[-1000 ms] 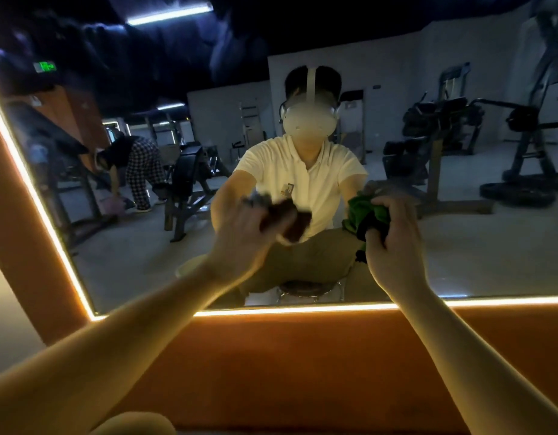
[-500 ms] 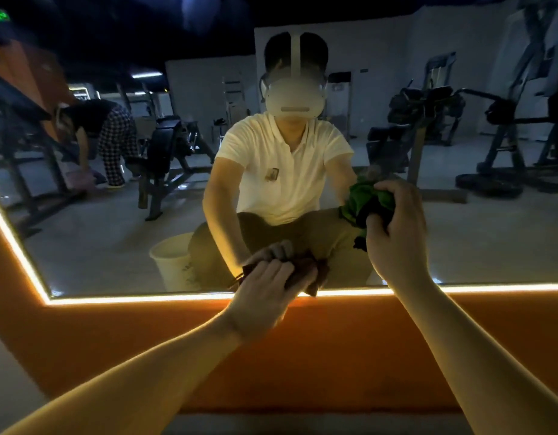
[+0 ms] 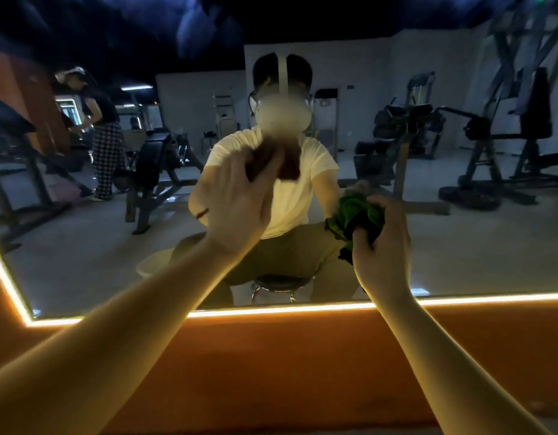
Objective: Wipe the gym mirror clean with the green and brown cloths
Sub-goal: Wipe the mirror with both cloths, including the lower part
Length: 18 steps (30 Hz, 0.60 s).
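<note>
Head camera view, looking straight at a large gym mirror (image 3: pixel 83 262) of smooth, glossy glass. A thin glowing light strip (image 3: pixel 271 313) borders it, running level along the lower edge and slanting up the left edge, and the mirror's long axis lies sideways. A matte orange wall (image 3: pixel 271 372) sits below the strip.

Two bare forearms reach up from the bottom corners of the view. The left hand (image 3: pixel 240 199) is raised at the middle of the glass with its back to the camera. Its thumb and fingers (image 3: pixel 273 174) grip a brown cloth (image 3: pixel 285 166) against the mirror. This cloth is a soft, dark wad, too blurred to show which way it points.

The right hand (image 3: pixel 382 246) is lower and to the right, nearer the lower edge. It is clenched around a green cloth (image 3: pixel 353 211), a crumpled, fuzzy bunch. The bunch stands roughly upright, with a darker tail hanging down toward the lower edge. Whether this cloth touches the glass cannot be told.

The mirror reflects the person in a white short-sleeved shirt, seated on a round stool (image 3: pixel 281 282) with chrome legs. A pale bucket (image 3: pixel 153 262) stands beside the stool. Dark metal weight machines (image 3: pixel 409 130) stand behind, and a second person in checked trousers (image 3: pixel 106 158) is near the left edge.
</note>
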Tool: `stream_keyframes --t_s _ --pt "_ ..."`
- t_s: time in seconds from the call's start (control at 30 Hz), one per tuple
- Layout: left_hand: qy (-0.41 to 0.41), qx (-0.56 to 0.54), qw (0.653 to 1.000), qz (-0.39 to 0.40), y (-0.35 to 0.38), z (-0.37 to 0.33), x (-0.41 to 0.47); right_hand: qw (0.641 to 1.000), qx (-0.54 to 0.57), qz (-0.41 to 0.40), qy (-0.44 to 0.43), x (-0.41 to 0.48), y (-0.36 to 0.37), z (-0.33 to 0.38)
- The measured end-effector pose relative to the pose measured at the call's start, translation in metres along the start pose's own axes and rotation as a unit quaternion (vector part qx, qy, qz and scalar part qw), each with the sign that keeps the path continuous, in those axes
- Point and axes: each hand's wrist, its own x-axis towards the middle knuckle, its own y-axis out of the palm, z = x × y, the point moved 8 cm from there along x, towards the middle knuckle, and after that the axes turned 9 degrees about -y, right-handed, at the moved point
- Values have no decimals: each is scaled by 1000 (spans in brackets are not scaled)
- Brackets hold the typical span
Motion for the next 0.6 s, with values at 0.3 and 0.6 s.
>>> stream_keyframes --t_s 0.3,0.6 --pt "212 26 949 231 55 -51 -203 999 -25 6 30 -6 -16 -19" --pt "179 34 973 141 25 -38 -90 998 -57 -3 40 -18 -27 -25"
